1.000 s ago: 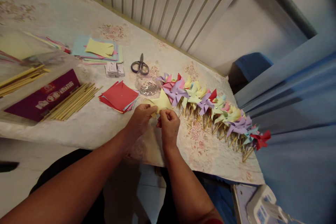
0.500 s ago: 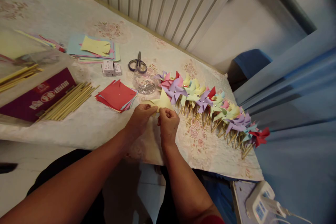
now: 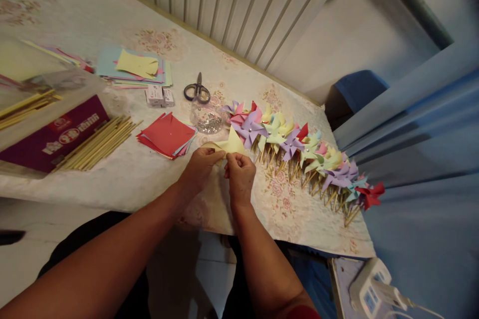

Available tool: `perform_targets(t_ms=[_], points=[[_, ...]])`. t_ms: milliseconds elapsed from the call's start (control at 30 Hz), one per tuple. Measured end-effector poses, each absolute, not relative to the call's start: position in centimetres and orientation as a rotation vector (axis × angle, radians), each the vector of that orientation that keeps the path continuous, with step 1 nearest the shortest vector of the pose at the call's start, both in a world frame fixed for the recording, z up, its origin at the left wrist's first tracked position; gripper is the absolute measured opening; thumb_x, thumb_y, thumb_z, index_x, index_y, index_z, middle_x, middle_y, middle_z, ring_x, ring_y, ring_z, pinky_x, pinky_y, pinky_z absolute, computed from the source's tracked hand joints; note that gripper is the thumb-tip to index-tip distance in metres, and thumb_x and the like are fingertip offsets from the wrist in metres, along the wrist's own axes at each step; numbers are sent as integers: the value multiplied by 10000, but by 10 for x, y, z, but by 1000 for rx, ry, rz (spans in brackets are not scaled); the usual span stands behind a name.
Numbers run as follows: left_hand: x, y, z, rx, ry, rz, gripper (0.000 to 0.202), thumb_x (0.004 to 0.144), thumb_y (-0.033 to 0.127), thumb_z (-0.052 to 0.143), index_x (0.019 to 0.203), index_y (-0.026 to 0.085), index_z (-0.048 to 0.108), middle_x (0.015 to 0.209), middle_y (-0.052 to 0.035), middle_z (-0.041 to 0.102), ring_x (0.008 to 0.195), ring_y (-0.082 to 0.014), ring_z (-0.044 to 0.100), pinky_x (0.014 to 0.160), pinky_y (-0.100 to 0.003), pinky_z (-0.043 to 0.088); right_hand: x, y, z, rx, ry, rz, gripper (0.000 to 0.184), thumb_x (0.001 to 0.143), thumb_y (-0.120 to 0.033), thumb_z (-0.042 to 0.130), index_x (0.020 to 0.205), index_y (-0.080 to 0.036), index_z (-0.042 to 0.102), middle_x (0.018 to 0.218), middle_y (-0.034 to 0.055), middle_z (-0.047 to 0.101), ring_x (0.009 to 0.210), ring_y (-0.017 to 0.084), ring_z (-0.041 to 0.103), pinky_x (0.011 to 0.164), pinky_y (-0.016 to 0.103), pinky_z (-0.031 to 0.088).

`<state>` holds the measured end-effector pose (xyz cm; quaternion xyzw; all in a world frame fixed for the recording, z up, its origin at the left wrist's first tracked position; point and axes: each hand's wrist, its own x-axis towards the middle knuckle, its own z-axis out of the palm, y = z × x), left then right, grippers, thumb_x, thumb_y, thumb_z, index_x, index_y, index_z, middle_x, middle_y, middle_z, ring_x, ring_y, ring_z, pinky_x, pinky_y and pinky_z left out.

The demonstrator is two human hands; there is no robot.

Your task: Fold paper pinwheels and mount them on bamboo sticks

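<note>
A pale yellow paper pinwheel with folded points is held between both hands over the table's front part. My left hand pinches its left side, thumb on top. My right hand is closed on its near side, the fingertips meeting the left thumb. Whatever lies under the fingertips is hidden. Just beyond the hands is a clear plastic container of small metal pins. Left of them lies a stack of square papers, red on top. Finished pinwheels on sticks lie in a long row to the right.
Black-handled scissors, small white boxes and a pile of coloured paper lie farther back. Wooden sticks lie by a purple-labelled box at left. A power strip sits at the lower right, near a blue curtain.
Both hands keep nearly the same hold on the yellow pinwheel. The view has shifted very slightly; nothing on the table has visibly moved.
</note>
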<state>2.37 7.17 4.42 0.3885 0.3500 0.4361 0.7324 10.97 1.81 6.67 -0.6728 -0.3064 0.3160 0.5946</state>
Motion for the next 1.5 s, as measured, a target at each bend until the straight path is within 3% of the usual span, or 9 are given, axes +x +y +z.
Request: perform_targets(t_ms=[167, 600, 833, 967, 1167, 1300, 1500], points=[[23, 70, 50, 847, 740, 932, 249, 685, 319, 703, 574, 173, 534, 558, 36, 526, 525, -94, 449, 512, -233, 347, 110, 18, 67, -1549, -726, 747, 207, 781, -351, 636, 657, -189, 602, 506, -70, 527, 408, 83, 431, 421, 218, 322], [22, 71, 47, 919, 812, 977, 305, 700, 305, 706, 542, 176, 479, 532, 61, 428, 516, -72, 354, 510, -228, 290, 108, 15, 74, -1597, -755, 765, 234, 795, -382, 619, 654, -198, 592, 526, -61, 521, 436, 89, 414, 440, 231, 310], [18, 77, 49, 780, 748, 910, 163, 683, 307, 724, 663, 158, 661, 615, 9, 623, 571, -120, 534, 555, -235, 391, 121, 13, 77, -1605, -700, 485, 286, 785, -473, 659, 796, -190, 619, 564, -77, 472, 507, 99, 398, 499, 229, 325], [14, 80, 52, 800, 713, 871, 163, 636, 292, 754, 669, 143, 695, 674, -25, 683, 611, -127, 576, 585, -227, 409, 141, 13, 89, -1613, -730, 320, 312, 776, -488, 649, 798, -177, 645, 637, -35, 558, 583, 119, 469, 557, 242, 380], [7, 79, 65, 848, 616, 714, 141, 596, 257, 766, 666, 154, 699, 670, -40, 683, 676, -182, 644, 677, -270, 469, 166, 14, 85, -1542, -919, 761, 333, 733, -510, 704, 753, -178, 704, 669, -14, 643, 619, 129, 540, 595, 245, 422], [5, 77, 65, 917, 622, 636, 132, 579, 235, 776, 624, 162, 675, 630, -39, 664, 644, -188, 627, 617, -266, 448, 163, 15, 74, -1453, -865, 1110, 300, 658, -456, 767, 759, -177, 720, 649, -13, 668, 555, 127, 556, 558, 251, 440], [4, 76, 68, 954, 627, 613, 106, 565, 176, 752, 644, 157, 684, 635, -30, 658, 586, -157, 590, 556, -237, 403, 160, 14, 72, -1521, -912, 1166, 267, 601, -375, 790, 753, -168, 715, 660, -9, 701, 536, 128, 581, 547, 253, 457]])
